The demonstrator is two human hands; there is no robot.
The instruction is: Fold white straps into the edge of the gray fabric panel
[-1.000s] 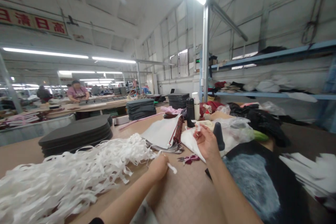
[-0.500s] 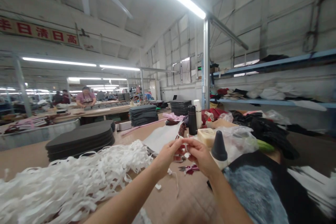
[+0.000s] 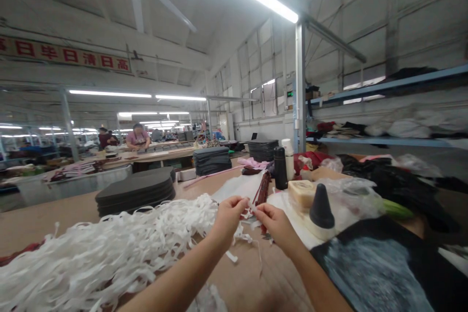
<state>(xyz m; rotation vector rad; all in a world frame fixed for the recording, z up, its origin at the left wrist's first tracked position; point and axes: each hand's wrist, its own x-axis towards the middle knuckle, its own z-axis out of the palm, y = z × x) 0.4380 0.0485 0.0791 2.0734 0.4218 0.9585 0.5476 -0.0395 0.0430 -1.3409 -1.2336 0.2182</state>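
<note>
Both my hands are raised together above the brown worktable [image 3: 44, 214]. My left hand [image 3: 227, 214] and my right hand [image 3: 275, 223] each pinch an end of a short white strip [image 3: 251, 206] held between them. Loose ends of the strip hang below the fingers. A big heap of white strips [image 3: 109, 248] lies on the table to the left of my left forearm. A black cone-topped bottle [image 3: 321, 201] stands just right of my right hand.
Stacks of dark grey foam sheets [image 3: 136, 189] lie behind the heap, with more stacks further back. A black flask [image 3: 280, 174], a tan block [image 3: 301, 192], clear plastic bags and dark fabric crowd the right side. Blue shelving [image 3: 383, 141] runs along the right wall. People work at far tables.
My hands came together from apart: the left rose from the table, the right swung left, and both now pinch one strip. The camera view has tilted up and shifted.
</note>
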